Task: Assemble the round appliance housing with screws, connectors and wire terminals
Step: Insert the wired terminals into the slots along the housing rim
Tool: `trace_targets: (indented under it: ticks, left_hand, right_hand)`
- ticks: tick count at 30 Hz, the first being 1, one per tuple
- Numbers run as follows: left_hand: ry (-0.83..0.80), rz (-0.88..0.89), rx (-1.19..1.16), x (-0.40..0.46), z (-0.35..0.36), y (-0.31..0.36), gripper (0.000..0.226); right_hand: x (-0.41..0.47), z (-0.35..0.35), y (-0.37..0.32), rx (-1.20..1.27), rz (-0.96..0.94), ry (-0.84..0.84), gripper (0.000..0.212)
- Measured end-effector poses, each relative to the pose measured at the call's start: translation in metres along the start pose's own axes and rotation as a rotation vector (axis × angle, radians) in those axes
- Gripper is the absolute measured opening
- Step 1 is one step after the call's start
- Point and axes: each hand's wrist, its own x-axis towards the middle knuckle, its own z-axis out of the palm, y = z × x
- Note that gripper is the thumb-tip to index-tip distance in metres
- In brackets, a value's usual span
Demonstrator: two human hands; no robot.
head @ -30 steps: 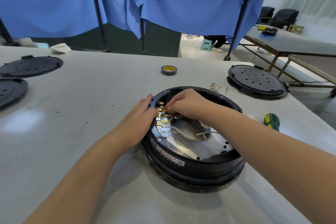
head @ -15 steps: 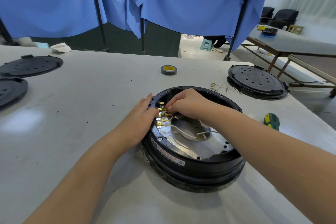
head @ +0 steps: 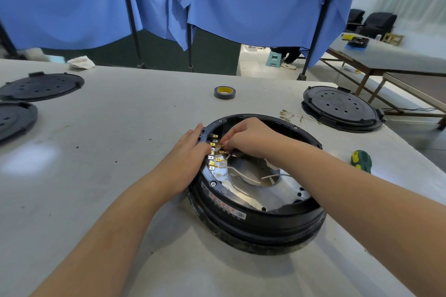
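Two black perforated round covers [head: 41, 87] at the far left of the grey worktable [head: 108, 176], one behind the other, with a crumpled white rag [head: 80, 62] beyond. Nearer the middle, a roll of dark tape with a yellow core [head: 224, 92]. Left hand [head: 187, 154] laid flat and open against the outer left rim of the round black appliance housing [head: 255, 202], fingers pressed to the rim. Right hand [head: 251, 138] reaching inside the housing, fingertips pinched together over a row of brass wire terminals [head: 213, 152]; exactly which terminal gripped, cannot tell. White wires [head: 243, 175] looping across the shiny metal plate within. Further right, loose brass terminals on thin leads [head: 289, 114], a third black round cover [head: 340, 108], a green-and-yellow screwdriver handle [head: 360, 160].
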Motion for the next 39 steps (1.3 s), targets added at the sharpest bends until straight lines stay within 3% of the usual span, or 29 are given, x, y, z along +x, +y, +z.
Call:
trace_targets:
  ticks: [30, 39]
  left_hand:
    - [-0.001, -0.038, -0.005, 0.0027, 0.0008, -0.0008, 0.086]
    - [0.004, -0.027, -0.016, 0.0020, 0.0008, -0.0008, 0.086]
  right_hand:
    - [-0.0050, -0.0013, -0.0001, -0.005, -0.048, -0.001, 0.026]
    - [-0.0079, -0.0018, 0.0056, -0.124, -0.174, 0.001, 0.009]
